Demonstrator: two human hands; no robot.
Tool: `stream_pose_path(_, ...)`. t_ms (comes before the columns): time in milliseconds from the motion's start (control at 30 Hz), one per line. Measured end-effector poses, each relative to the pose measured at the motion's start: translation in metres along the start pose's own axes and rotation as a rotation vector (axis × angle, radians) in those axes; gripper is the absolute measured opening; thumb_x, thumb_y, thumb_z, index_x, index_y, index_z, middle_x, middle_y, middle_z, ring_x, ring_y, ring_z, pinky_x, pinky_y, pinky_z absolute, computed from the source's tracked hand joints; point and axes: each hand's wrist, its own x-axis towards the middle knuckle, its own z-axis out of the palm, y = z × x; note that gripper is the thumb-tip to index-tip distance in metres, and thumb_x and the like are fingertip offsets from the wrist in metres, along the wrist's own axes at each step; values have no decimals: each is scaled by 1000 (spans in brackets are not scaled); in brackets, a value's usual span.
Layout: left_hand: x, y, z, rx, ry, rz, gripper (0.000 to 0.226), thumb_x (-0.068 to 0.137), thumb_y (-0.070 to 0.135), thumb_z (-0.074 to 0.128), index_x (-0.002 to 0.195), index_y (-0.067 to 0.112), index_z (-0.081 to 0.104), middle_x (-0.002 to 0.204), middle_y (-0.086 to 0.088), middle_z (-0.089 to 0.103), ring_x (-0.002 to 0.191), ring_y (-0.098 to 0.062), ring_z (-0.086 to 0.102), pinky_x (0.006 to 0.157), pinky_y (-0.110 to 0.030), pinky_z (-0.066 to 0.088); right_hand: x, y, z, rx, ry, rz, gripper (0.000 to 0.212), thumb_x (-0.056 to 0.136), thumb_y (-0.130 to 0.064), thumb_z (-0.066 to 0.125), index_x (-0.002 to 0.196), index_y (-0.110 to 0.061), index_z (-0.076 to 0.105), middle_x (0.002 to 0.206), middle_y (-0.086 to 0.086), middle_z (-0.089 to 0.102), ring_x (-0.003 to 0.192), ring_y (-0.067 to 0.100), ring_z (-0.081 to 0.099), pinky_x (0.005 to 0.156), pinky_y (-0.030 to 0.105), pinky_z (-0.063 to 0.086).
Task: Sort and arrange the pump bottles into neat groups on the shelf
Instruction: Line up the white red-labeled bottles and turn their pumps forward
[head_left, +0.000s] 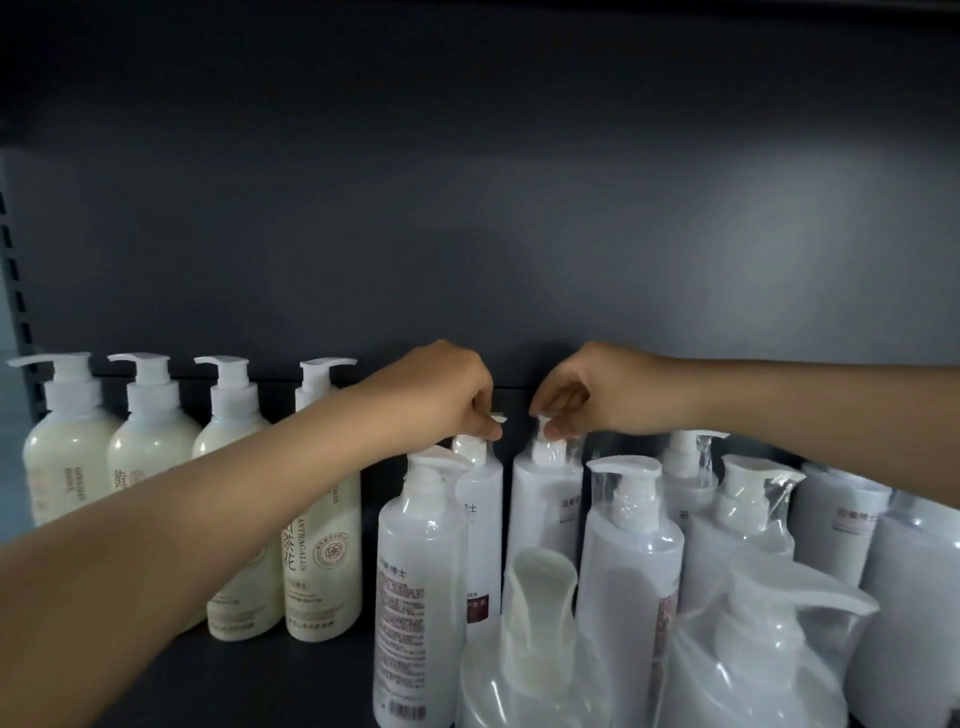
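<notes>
Wrapped bottles (537, 623) crowd dark shelf (291, 680).

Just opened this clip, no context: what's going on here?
At a dark shelf, a person's left hand pinches the pump of a rear white bottle; the right hand pinches the pump of the neighbouring bottle. Four cream bottles stand in a row at left; wrapped white bottles crowd the right.

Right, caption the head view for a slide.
Left hand pinches the pump of one white bottle, right hand its neighbour, beside four cream bottles.
</notes>
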Motion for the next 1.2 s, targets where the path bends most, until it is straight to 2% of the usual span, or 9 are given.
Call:
stream_pose_path(133, 1, -2, 0, -36, 3, 2, 24, 77, 36, 72, 87, 14, 71, 89, 0, 71, 84, -17, 65, 77, -30, 51, 1, 0, 6, 8, 21, -14, 33, 77, -17, 76, 108, -11, 69, 99, -2, 70, 84, 4, 62, 81, 17, 48)
stream_pose_path(300, 8, -9, -10, -244, -174, -43, 19, 75, 28, 76, 83, 11, 71, 74, 2, 70, 68, -9, 66, 64, -12, 51, -1, 3, -1, 116, -101, 22, 33, 79, -14, 74, 111, -9, 67, 86, -8, 68, 75, 7, 67, 70, 11, 53)
stream_pose_path(400, 13, -13, -11, -395, -270, -68, 12, 77, 13, 74, 85, 6, 70, 76, -2, 67, 73, -12, 65, 71, -16, 55, 1, 7, -3, 165, -126, 39, 32, 81, -8, 71, 112, -3, 65, 88, -4, 67, 71, 9, 65, 67, 14, 56)
stream_pose_path(500, 13, -13, -7, -372, -223, -43, 9, 76, 16, 75, 82, 12, 69, 74, 1, 67, 69, -9, 65, 71, -16, 56, 3, 6, -1, 129, -107, 41, 28, 80, -8, 72, 107, -3, 66, 89, 2, 67, 63, 7, 64, 59, 13, 55)
stream_pose_path(600, 13, -11, -4, -309, -185, -36, 12, 77, 23, 75, 83, 13, 71, 79, -1, 71, 74, -14, 70, 84, -35, 57, 2, 2, 0, 103, -96, 58, 17, 79, -11, 74, 94, -8, 66, 97, 15, 70, 53, 4, 63, 54, 13, 53)
stream_pose_path(700, 12, -6, -3, -275, -180, -36, 17, 79, 24, 73, 87, 10, 70, 84, -5, 73, 79, -19, 72, 84, -44, 56, 2, 0, 0, 79, -69, 67, 12, 78, -13, 75, 83, -12, 64, 95, 20, 71, 53, 9, 62, 53, 13, 53)
stream_pose_path(800, 10, -2, -3, -258, -154, -30, 21, 80, 25, 72, 92, 6, 70, 90, -9, 73, 80, -20, 72, 83, -43, 56, 1, -3, 0, 80, -64, 80, 14, 78, -15, 75, 84, -9, 65, 86, 19, 71, 58, 14, 62, 56, 17, 55)
stream_pose_path(933, 9, -1, -1, -254, -125, -37, 21, 79, 25, 73, 90, 7, 70, 88, -9, 73, 79, -19, 72, 83, -41, 57, 1, -1, 4, 109, -16, 126, 22, 78, -18, 76, 88, -1, 66, 60, 0, 63, 46, 6, 60, 53, 17, 55)
stream_pose_path(1200, 6, -9, 3, -347, -104, -60, 16, 77, 23, 75, 85, 10, 69, 86, -9, 72, 73, -18, 69, 83, -41, 57, -3, 6, 10, 236, 16, 144, 22, 74, -17, 78, 82, -8, 61, 74, 9, 65, 60, 16, 62, 68, 28, 57)
